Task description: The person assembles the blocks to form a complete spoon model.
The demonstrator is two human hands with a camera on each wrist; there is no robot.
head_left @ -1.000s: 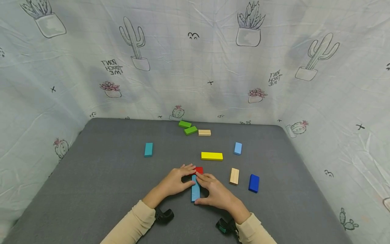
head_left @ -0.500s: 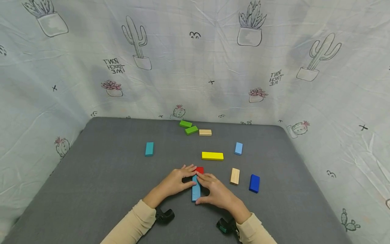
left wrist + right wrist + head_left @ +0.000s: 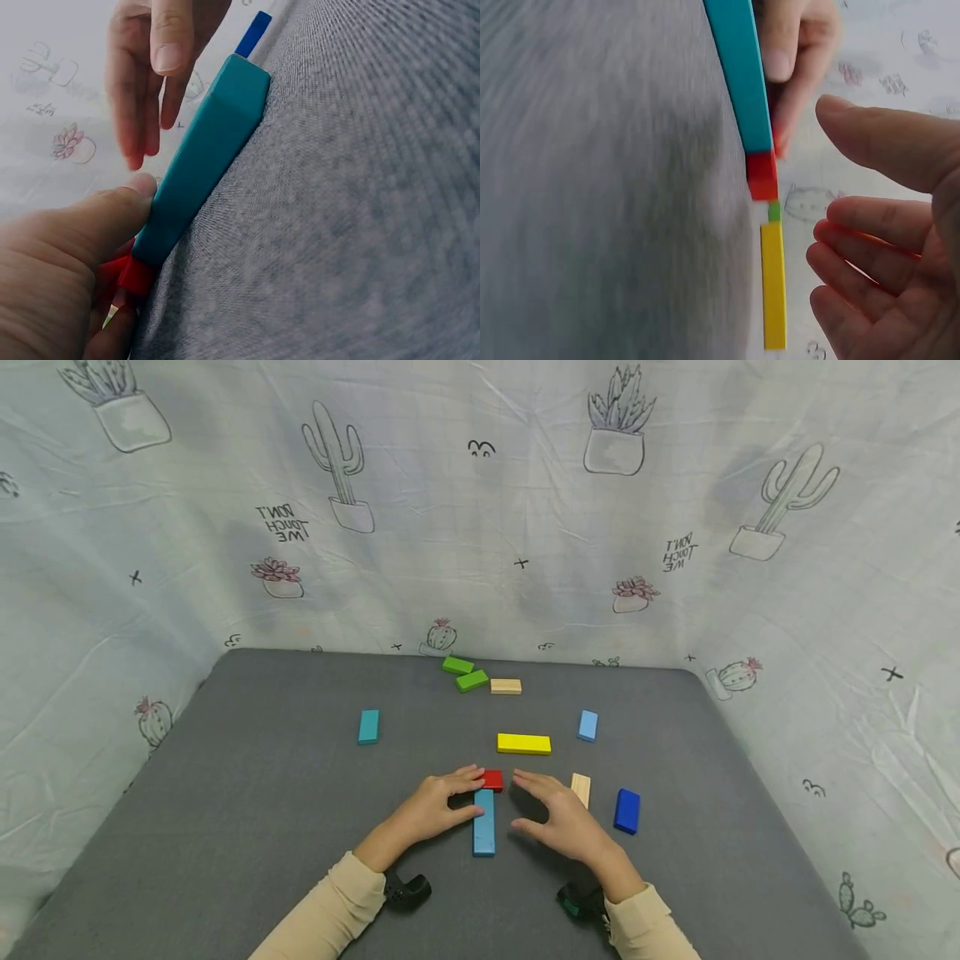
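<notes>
A long light-blue block (image 3: 483, 827) lies lengthwise on the table, its far end meeting a red block (image 3: 492, 780) set crosswise. My left hand (image 3: 433, 806) stays at their left side. Its straight fingers touch the red block, whose left part they hide, and its thumb tip rests at the blue block's edge. To the right of both blocks hovers my right hand (image 3: 558, 818), thumb and fingers spread with nothing between them. In the right wrist view the right palm (image 3: 922, 285) shows bare, apart from the blocks.
Beyond the hands lie a yellow block (image 3: 523, 744), two green blocks (image 3: 472, 681), a wooden block (image 3: 506, 687), a teal block (image 3: 368, 727) and a small light-blue block (image 3: 588, 725). At right are a dark-blue block (image 3: 627, 812) and another wooden block (image 3: 581, 789), partly hidden by my right hand.
My right hand has let go of the long light-blue block and moved right, now overlapping the near wooden block. My left hand and the blocks stay put.
</notes>
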